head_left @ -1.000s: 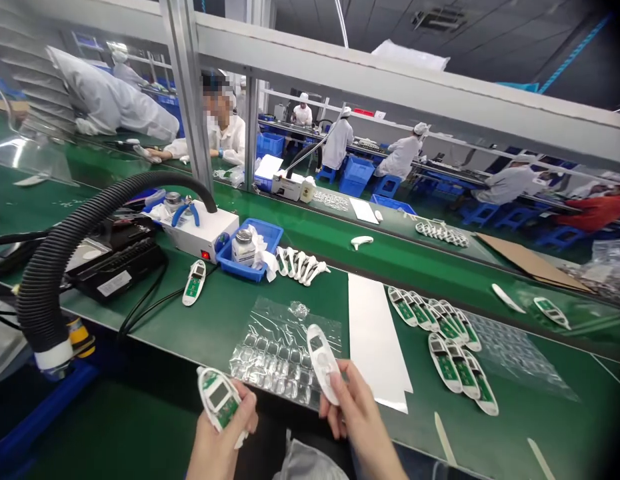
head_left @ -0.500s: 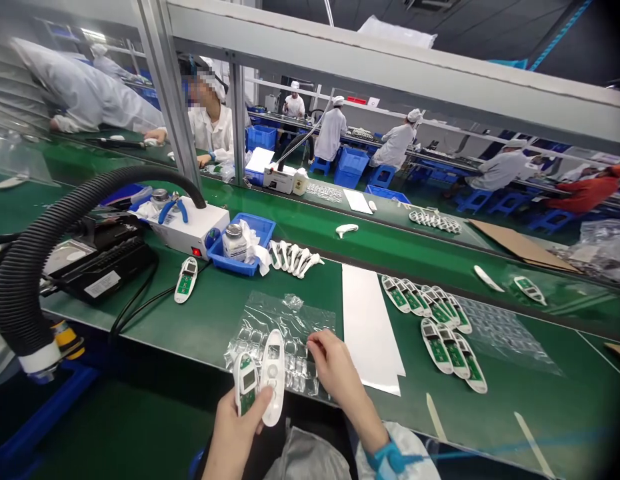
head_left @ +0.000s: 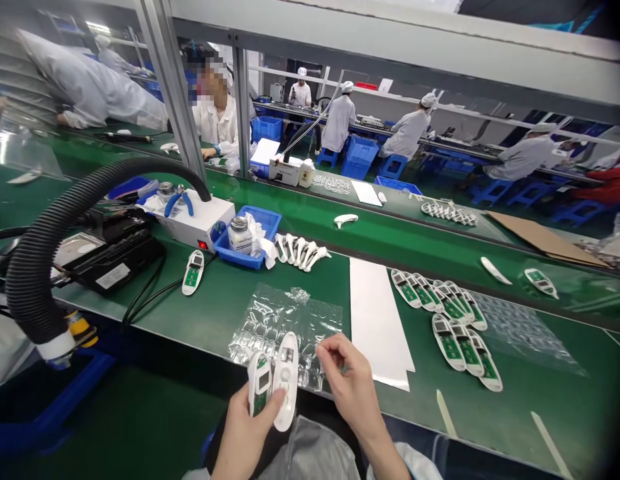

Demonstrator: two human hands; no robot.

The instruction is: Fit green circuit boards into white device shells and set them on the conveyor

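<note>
The left hand (head_left: 251, 421) grips a board-fitted casing (head_left: 261, 385) and a white shell (head_left: 287, 370) side by side, above the near edge of the counter (head_left: 210, 328). The right hand (head_left: 351, 377) has thumb and forefinger together above the clear plastic sheet (head_left: 303, 313); pinched contents cannot be determined. White paper (head_left: 374, 313) lies rightward.

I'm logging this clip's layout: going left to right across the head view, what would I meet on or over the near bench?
Black labelled box, lone circuit-board shell, held circuit-board shell, white cover beside it, right hand, fanned circuit-board shells.
</note>
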